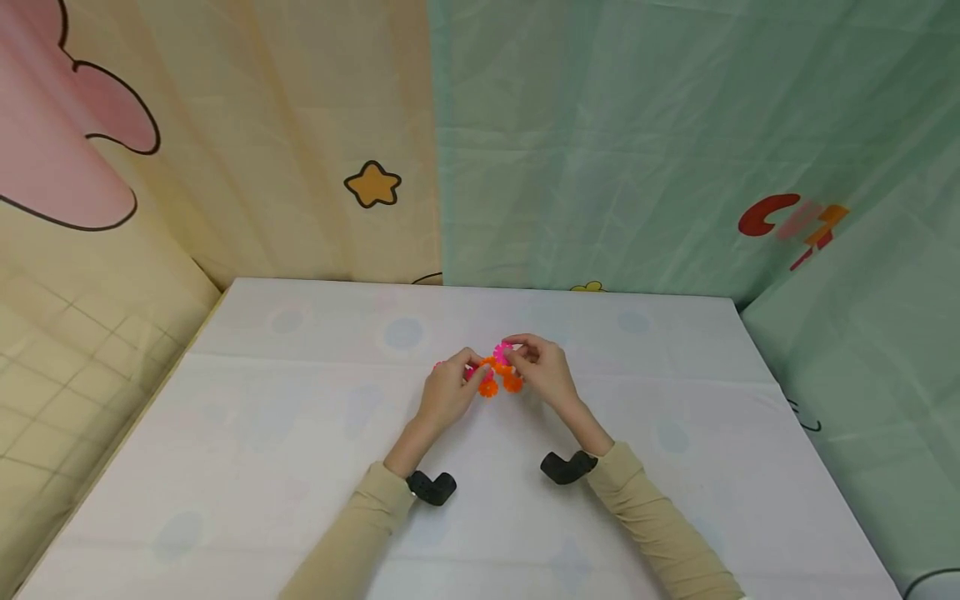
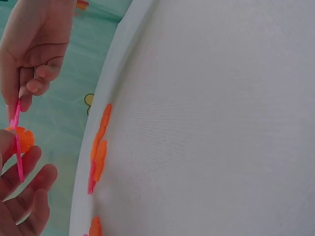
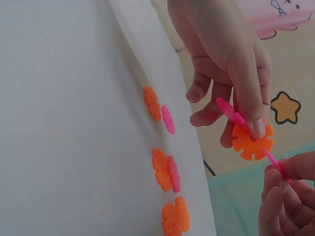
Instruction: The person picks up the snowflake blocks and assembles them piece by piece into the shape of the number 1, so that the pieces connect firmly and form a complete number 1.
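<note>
My left hand [image 1: 447, 390] pinches an orange notched disc [image 3: 251, 142] between thumb and fingers. A pink notched disc [image 3: 230, 110] stands edge-on against that orange one, beside the left fingers. Opposite, my right hand [image 1: 546, 371] pinches another pink notched disc [image 1: 503, 353], seen edge-on in the right wrist view. Its edge meets the orange disc's rim at a notch; how deep it sits cannot be told. Both hands are raised above the table, close together, and fingers hide parts of the discs.
Several loose orange and pink discs lie on the white-covered table [image 1: 247, 433], among them an orange disc [image 1: 487, 388] and a second orange disc [image 1: 513, 382] just below the hands. Printed curtains [image 1: 637, 150] hang behind the table's far edge. Each wrist carries a black camera mount [image 1: 433, 488].
</note>
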Motion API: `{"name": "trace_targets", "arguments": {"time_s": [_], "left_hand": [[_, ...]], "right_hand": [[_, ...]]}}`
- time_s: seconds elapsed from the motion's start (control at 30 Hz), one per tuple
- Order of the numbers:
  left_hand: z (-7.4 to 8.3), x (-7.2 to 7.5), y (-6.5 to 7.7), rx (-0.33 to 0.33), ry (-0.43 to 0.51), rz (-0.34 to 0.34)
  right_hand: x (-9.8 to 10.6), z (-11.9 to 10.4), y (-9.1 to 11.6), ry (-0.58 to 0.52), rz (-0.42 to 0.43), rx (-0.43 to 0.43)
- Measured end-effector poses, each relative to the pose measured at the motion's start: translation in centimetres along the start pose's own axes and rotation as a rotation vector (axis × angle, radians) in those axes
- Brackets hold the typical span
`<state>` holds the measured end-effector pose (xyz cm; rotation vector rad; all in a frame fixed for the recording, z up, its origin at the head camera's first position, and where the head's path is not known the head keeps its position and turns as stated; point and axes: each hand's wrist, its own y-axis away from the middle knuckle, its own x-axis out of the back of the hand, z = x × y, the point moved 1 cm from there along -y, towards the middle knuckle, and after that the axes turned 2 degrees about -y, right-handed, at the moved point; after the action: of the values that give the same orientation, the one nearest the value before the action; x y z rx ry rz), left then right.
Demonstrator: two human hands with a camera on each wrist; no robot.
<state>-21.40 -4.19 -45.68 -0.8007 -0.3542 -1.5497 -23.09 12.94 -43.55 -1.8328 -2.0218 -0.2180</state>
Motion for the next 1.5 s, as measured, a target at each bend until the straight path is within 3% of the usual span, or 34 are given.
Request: {"name": "trace_targets", "arguments": {"time_s": [0.33,0.63,0.93,1.33,1.5], "left_hand": [[0.5,0.1,0.2,-0.121,-0.122,0.075],[0.6,-0.1,0.6,-0.132,-0.121,0.137],[0.5,0.0,0.7,-0.139,-0.095,0.148],[-0.3,0.1,1.3,-0.097,-0.07,0.096],[-0.3,0.3,1.3,-0.08,-0.062,0.086]], "right_hand": [[-0.2,-0.4,-0.1,0.06,0.021,0.033],[-0.7,-0.9,0.1,0.02,0.035,-0.002],[-0.8,-1.4,0.3,0.018,0.039,-0.031],[-0.4,-0.3,0.7,-0.029,-0.109,-0.148],[0.0,0.0,0.7,-0.029,-0.161,-0.149]]}}
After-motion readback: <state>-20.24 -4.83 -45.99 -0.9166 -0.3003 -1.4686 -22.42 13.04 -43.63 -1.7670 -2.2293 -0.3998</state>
